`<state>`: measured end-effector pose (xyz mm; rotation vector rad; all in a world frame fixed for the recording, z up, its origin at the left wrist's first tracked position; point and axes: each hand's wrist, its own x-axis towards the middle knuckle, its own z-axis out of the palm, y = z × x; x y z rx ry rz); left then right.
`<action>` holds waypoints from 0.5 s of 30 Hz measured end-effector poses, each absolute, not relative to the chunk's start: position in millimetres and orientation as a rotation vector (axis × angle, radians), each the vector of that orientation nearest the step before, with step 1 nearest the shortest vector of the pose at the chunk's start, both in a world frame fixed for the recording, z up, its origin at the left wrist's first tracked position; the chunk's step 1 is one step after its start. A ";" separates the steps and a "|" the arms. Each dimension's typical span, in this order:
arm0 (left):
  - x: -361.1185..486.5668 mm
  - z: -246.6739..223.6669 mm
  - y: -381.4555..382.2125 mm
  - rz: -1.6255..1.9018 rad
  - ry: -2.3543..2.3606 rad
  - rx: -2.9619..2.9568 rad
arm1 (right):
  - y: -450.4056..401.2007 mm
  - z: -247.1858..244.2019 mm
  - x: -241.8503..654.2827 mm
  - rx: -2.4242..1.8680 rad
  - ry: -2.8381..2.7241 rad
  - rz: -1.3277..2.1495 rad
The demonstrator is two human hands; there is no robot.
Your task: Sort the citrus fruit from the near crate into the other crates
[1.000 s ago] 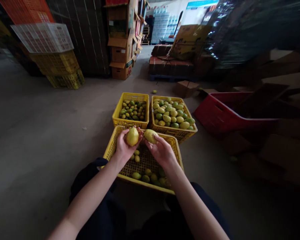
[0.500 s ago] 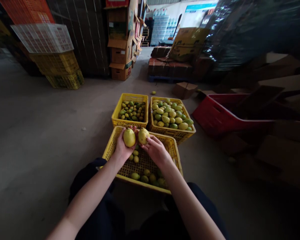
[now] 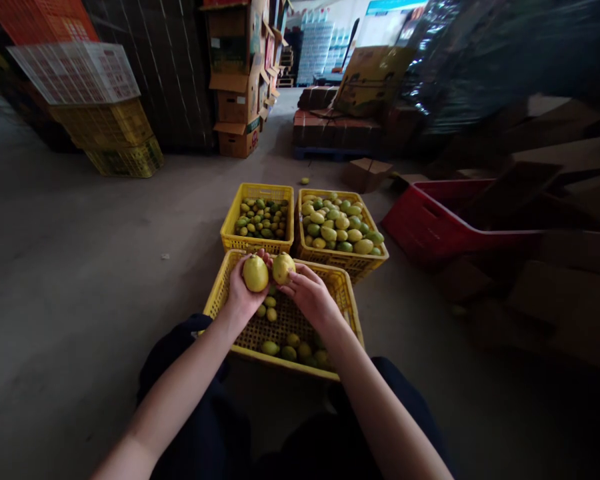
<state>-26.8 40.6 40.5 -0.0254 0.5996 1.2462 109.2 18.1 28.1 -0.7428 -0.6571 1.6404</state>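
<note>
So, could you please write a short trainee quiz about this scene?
1. True or false: the left hand holds a rounded yellow fruit.
2. Which yellow plastic crate has fruit heaped above its rim?
a) the nearest crate, under the hands
b) the far right-hand crate
c) the far left-hand crate
3. Fill in: in the upper-left stack, the white plastic lattice crate has a plastic crate coloured ____ above it.

Key: 1 true; 2 b; 3 orange.
</note>
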 end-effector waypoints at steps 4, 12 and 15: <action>-26.9 37.1 41.0 1.238 0.592 -0.016 | 18.7 27.6 110.2 -0.749 -0.647 1.647; -22.9 26.1 36.3 1.116 0.443 0.094 | 11.9 23.8 105.2 -0.981 -1.007 0.922; -17.2 24.6 33.2 1.165 0.501 0.077 | 8.0 17.7 99.1 -1.056 -1.255 0.741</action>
